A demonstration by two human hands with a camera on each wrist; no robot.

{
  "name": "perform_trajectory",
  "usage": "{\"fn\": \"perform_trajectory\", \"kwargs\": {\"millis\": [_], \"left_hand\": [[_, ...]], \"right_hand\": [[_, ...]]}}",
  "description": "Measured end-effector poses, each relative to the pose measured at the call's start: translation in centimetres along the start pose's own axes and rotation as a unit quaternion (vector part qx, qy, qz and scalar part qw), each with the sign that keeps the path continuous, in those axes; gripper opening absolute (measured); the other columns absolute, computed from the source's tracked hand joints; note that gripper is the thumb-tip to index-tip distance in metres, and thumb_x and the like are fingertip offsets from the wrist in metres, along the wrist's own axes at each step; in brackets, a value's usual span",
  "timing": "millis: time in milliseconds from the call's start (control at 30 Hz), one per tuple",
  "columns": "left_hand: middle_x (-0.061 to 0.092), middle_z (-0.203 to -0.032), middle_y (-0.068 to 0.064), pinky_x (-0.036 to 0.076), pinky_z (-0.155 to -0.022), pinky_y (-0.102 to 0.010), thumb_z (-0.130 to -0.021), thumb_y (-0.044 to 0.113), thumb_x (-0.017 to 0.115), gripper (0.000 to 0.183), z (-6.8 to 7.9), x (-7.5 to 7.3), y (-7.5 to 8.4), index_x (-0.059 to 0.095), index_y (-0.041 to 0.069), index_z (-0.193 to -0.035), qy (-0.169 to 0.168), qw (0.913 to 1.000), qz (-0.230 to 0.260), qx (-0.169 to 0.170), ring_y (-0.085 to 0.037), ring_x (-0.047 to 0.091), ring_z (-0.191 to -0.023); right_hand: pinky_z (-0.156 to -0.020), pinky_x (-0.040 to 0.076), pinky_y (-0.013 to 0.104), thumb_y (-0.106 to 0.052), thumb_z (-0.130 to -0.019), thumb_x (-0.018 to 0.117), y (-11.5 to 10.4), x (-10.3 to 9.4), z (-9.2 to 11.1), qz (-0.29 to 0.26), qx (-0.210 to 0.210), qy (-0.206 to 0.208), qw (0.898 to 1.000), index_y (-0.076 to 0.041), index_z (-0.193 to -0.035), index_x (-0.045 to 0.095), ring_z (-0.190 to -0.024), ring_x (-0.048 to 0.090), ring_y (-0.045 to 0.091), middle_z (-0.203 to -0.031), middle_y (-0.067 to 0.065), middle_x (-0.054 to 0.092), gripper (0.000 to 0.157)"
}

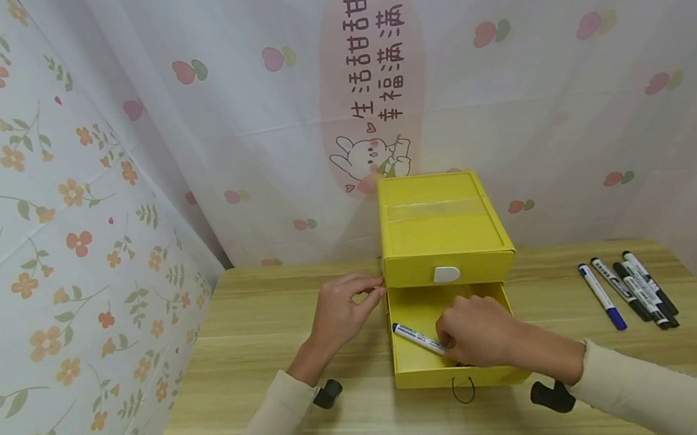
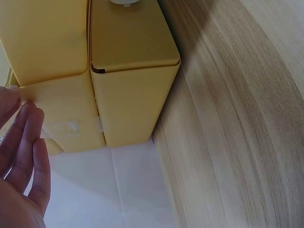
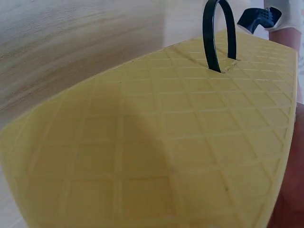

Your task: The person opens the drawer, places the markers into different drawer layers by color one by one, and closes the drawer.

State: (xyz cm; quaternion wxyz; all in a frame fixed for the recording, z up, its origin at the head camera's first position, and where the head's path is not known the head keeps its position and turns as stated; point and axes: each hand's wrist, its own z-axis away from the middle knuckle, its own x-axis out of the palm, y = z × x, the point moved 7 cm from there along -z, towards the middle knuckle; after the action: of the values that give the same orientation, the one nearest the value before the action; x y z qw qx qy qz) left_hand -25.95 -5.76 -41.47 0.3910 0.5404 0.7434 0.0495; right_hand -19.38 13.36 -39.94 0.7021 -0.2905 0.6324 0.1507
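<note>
A small yellow drawer box stands on the table with its lower drawer pulled out. A white marker with a blue end slants inside that drawer. My right hand reaches into it, fingers curled at the marker's right end, which they hide. The right wrist view shows the drawer's quilted yellow front with a black loop pull. My left hand touches the box's left side, its thumb and fingertips at the panel edge. In the left wrist view its fingers are fairly straight.
A white tab marks the closed upper drawer. Several markers lie on the wooden table to the right of the box. A printed curtain hangs behind, and a flowered one at the left.
</note>
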Motion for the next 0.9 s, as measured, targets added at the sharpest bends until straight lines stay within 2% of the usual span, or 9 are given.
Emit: {"fn": "perform_trajectory", "kwargs": {"millis": [167, 333, 400, 567, 733, 900], "left_hand": [[0.083, -0.107, -0.014, 0.067, -0.071, -0.048, -0.096, 0.007, 0.086, 0.013, 0.0, 0.1, 0.0, 0.087, 0.0, -0.107, -0.001, 0.9999, 0.017, -0.002, -0.03, 0.082, -0.094], [0.083, -0.107, -0.014, 0.067, -0.072, -0.049, -0.096, 0.007, 0.086, 0.013, 0.0, 0.1, 0.0, 0.086, -0.001, -0.106, 0.0, 0.9999, 0.016, -0.001, -0.031, 0.082, -0.093], [0.083, -0.106, -0.014, 0.067, -0.072, -0.049, -0.096, 0.007, 0.086, 0.013, 0.0, 0.1, 0.1, 0.086, -0.001, -0.106, 0.0, 0.9999, 0.014, 0.001, -0.03, 0.082, -0.093], [0.083, -0.106, -0.014, 0.067, -0.072, -0.049, -0.096, 0.007, 0.086, 0.013, 0.0, 0.1, 0.0, 0.086, -0.001, -0.107, -0.004, 0.9999, 0.013, 0.0, -0.03, 0.082, -0.093], [0.083, -0.107, -0.013, 0.067, -0.073, -0.048, -0.097, 0.008, 0.086, 0.014, 0.0, 0.2, -0.1, 0.087, 0.0, -0.108, -0.008, 0.9999, 0.012, -0.007, -0.029, 0.082, -0.094], [0.083, -0.107, -0.012, 0.067, -0.073, -0.041, -0.097, 0.009, 0.086, 0.013, 0.1, 0.2, -0.2, 0.087, 0.001, -0.108, -0.01, 0.9999, 0.005, -0.011, -0.027, 0.081, -0.092]], "right_hand": [[-0.044, 0.038, 0.024, -0.017, -0.086, 0.094, 0.0, -0.3, 0.1, -0.006, -0.01, 0.011, 1.0, -0.02, -0.075, 0.078, -0.053, 0.045, 0.002, -0.065, -0.016, 0.059, 0.019], [-0.046, 0.03, 0.024, -0.016, -0.089, 0.088, 0.5, -1.0, 0.4, -0.021, 0.0, 0.025, 0.999, -0.022, -0.073, 0.072, -0.052, 0.038, 0.001, -0.058, -0.016, 0.046, 0.024], [-0.048, 0.034, 0.024, -0.015, -0.09, 0.086, 0.7, -1.5, 0.6, -0.026, 0.0, 0.035, 0.999, -0.02, -0.076, 0.073, -0.054, 0.041, 0.001, -0.059, -0.016, 0.047, 0.02], [-0.061, 0.053, 0.026, -0.016, -0.091, 0.088, 1.4, -2.7, 1.7, -0.028, -0.007, 0.055, 0.998, -0.015, -0.089, 0.081, -0.066, 0.06, 0.0, -0.075, -0.016, 0.066, 0.007], [-0.063, 0.056, 0.028, -0.017, -0.093, 0.089, 3.1, -3.6, 3.1, -0.058, 0.001, 0.062, 0.996, -0.013, -0.096, 0.082, -0.071, 0.064, 0.003, -0.082, -0.014, 0.071, 0.008], [-0.064, 0.056, 0.028, -0.017, -0.093, 0.089, 5.6, -4.3, 4.8, -0.074, 0.019, 0.07, 0.995, -0.011, -0.1, 0.083, -0.075, 0.064, 0.004, -0.086, -0.014, 0.071, 0.012]]}}
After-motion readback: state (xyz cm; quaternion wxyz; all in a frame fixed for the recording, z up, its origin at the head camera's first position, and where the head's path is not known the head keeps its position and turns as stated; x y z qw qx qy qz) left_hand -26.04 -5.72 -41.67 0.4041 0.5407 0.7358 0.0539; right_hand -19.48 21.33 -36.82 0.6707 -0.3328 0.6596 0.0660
